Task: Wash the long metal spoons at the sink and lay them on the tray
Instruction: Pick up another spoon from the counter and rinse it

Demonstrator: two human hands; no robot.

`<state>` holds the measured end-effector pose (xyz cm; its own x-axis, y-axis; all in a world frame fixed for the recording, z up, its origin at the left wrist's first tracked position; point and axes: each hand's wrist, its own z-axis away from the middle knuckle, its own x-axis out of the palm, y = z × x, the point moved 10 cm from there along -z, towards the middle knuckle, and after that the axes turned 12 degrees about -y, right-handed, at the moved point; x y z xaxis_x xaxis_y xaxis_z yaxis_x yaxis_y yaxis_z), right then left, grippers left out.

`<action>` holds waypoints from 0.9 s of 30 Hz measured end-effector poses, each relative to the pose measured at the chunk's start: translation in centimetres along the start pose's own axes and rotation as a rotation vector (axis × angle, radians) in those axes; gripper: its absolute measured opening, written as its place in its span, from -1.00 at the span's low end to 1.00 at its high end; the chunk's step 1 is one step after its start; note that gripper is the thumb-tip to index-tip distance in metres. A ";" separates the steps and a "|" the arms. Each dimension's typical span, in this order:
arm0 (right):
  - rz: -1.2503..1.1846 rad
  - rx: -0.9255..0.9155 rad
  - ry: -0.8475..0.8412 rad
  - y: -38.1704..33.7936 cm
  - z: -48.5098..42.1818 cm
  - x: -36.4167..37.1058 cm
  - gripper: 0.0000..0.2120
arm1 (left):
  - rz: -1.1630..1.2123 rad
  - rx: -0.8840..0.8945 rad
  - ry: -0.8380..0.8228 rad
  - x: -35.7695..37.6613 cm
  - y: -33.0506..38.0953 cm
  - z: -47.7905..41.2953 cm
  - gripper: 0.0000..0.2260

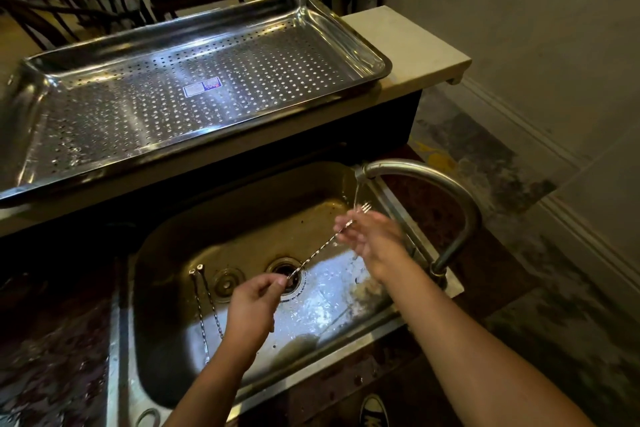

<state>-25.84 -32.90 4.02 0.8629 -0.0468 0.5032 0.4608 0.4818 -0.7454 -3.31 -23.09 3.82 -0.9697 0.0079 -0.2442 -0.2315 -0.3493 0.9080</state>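
1. Nearest, at the bottom edge, the toe of a dark shoe (374, 410) shows on the floor; white marks on it are too cut off to read.
2. A steel sink (162, 350) fills the near middle, with a drain (294, 282) in its wet floor.
3. Two spoons (202, 308) with twisted stems lie in the left of the basin, side by side, their far ends near a round stopper (227, 282).
4. The left hand (254, 302) is closed in a pinch, thumb and fingertips gripping the near end of a third long twisted spoon (318, 250) above the drain.
5. That spoon slants up to the right; its far end is forked and sits in the stream of water (356, 194).
6. The right hand (372, 236) is loosely curled around the stem's upper part, fingers partly open, touching it just below the fork.
7. A curved tap (446, 184) arches from the sink's right edge.
8. Beyond, on a pale counter (408, 42), rests a perforated steel tray (31, 107) with nothing on it but a blue and white label (202, 87), its print too small to read.
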 end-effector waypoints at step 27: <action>0.270 -0.265 -0.130 -8.7 1.2 2.9 -0.76 | 0.133 0.187 -0.381 11.5 8.4 -7.9 -0.81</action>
<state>-27.56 -36.19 12.46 0.9348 0.1701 0.3118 0.2728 0.2182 -0.9370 -15.81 -33.33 5.93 -0.9434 0.3314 -0.0097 -0.0787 -0.1954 0.9776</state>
